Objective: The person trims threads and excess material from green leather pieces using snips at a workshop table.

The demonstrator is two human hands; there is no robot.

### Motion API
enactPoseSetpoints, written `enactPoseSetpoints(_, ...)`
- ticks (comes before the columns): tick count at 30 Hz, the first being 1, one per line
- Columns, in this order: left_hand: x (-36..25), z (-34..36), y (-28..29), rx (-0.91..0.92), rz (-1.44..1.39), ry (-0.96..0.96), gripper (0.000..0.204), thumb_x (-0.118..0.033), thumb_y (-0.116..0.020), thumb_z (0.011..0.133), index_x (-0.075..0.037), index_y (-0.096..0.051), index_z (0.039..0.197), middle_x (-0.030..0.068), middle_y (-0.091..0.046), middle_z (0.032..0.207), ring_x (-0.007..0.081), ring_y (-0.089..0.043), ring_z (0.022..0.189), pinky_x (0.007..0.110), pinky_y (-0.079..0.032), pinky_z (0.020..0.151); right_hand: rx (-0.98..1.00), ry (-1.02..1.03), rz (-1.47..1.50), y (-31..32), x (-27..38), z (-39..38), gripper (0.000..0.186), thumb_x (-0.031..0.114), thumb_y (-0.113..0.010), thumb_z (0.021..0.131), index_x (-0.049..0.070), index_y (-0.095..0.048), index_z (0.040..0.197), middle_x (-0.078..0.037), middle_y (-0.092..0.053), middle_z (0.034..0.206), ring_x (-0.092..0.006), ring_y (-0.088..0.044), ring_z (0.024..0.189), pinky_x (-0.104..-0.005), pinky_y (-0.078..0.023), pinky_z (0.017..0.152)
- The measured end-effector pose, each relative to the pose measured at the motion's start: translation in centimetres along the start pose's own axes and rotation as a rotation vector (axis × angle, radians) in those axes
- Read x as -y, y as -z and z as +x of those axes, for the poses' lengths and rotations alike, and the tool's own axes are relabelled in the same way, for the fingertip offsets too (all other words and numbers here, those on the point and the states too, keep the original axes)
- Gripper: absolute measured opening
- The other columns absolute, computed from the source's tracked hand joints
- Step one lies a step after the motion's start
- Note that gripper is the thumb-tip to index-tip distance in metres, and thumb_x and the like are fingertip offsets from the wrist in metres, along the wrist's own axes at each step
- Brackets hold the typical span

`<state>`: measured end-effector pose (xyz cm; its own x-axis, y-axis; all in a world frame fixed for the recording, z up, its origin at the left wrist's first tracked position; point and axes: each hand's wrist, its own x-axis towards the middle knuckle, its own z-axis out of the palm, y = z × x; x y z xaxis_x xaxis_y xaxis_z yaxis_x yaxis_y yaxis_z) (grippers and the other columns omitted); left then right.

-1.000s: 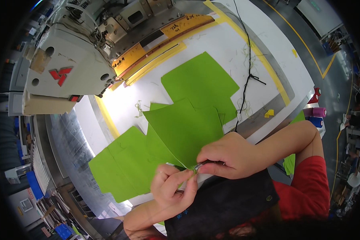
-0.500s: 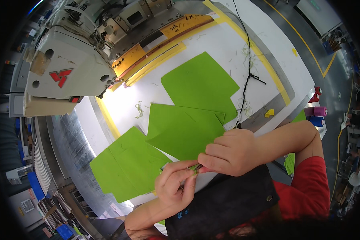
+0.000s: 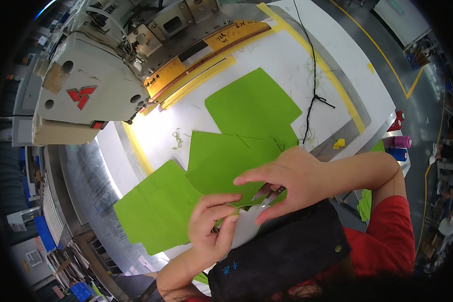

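Observation:
My left hand (image 3: pixel 211 226) is closed in a pinch on a thin green thread (image 3: pixel 242 206) near the front edge of the table. Thread snips (image 3: pixel 271 195) lie in my right hand (image 3: pixel 304 173), held by the rear fingers with the blades pointing toward the pinched thread. The thumb and forefinger of that hand are spread apart. Beyond both hands a bright green fabric piece (image 3: pixel 221 163) overlaps a second green piece (image 3: pixel 254 103) farther back. A third green piece (image 3: pixel 153 211) with creases lies to the left, partly behind my left hand.
A pale sewing machine head (image 3: pixel 93 83) stands at the far left, beside a yellow-taped bar (image 3: pixel 236 35). A black cord (image 3: pixel 314 65) crosses the right side of the white work surface (image 3: pixel 171 126). Loose thread bits (image 3: pixel 177 138) lie there. Thread spools (image 3: pixel 401 142) stand at the right.
My hands have moved apart. The right hand has opened its thumb and forefinger and shifted slightly up, bringing the snips into sight. The left hand has moved a little left, still pinching.

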<state>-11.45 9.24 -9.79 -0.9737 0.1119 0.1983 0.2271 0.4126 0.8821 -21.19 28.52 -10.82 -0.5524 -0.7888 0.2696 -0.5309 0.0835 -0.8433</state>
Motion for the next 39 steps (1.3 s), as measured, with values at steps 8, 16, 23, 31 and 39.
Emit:
enactPoseSetpoints(8, 0.2, -1.0, 3.3, -0.439, -0.248, 0.018, 0.013, -0.015, -0.055, 0.085, -0.002, -0.052, 0.082, 0.0105, -0.055, 0.092, 0.0163, -0.052, 0.084, 0.029, -0.045, 0.072, -0.127, 0.034, -0.267, 2.5, -2.2, 0.1, 0.014, 0.016, -0.068, 0.073, 0.011, -0.055, 0.077, 0.0, -0.051, 0.062, -0.0176, -0.049, 0.048, -0.0275, -0.036, 0.043)
enactPoseSetpoints(16, -1.4, -1.0, 5.1, -0.595, -0.214, 0.167, 0.011, -0.009, -0.059, 0.083, -0.001, -0.054, 0.089, 0.0049, -0.055, 0.084, 0.0101, -0.05, 0.075, 0.022, -0.039, 0.071, -0.398, 0.323, -0.371, 4.8, 0.5, 3.6, 0.025, 0.011, -0.076, 0.065, 0.007, -0.06, 0.083, -0.002, -0.047, 0.056, -0.0132, -0.047, 0.046, -0.0256, -0.035, 0.042)
enactPoseSetpoints(23, -2.9, 2.2, 3.6, -0.369, -0.067, 0.006, 0.016, 0.001, -0.063, 0.077, 0.0, -0.055, 0.09, 0.0046, -0.053, 0.085, 0.0111, -0.051, 0.075, 0.023, -0.042, 0.067, -0.141, -0.041, 0.001, 1.2, 3.5, 4.0, 0.037, 0.011, -0.074, 0.063, 0.009, -0.06, 0.098, -0.002, -0.052, 0.064, -0.0132, -0.051, 0.05, -0.0233, -0.042, 0.047)
enactPoseSetpoints(31, -4.1, 5.4, 3.3, -0.231, 0.301, -0.333, 0.045, -0.009, -0.07, 0.068, -0.003, -0.053, 0.108, 0.0119, -0.053, 0.101, 0.0262, -0.05, 0.104, 0.038, -0.039, 0.09, 0.213, 0.159, 0.375, 3.5, 0.3, 6.2, 0.016, 0.003, -0.052, 0.072, 0.003, -0.053, 0.088, -0.003, -0.053, 0.08, -0.0094, -0.05, 0.072, -0.025, -0.04, 0.064)
enactPoseSetpoints(39, -2.0, 5.8, 2.7, -0.195, -0.042, 0.286, 0.025, -0.012, -0.068, 0.076, 0.002, -0.06, 0.094, 0.0031, -0.061, 0.073, 0.009, -0.054, 0.063, 0.022, -0.046, 0.063, -0.102, -0.232, 0.814, 3.4, 0.9, 6.7, 0.017, 0.006, -0.056, 0.077, 0.005, -0.06, 0.093, 0.0, -0.057, 0.086, -0.0043, -0.046, 0.071, -0.0203, -0.036, 0.058)
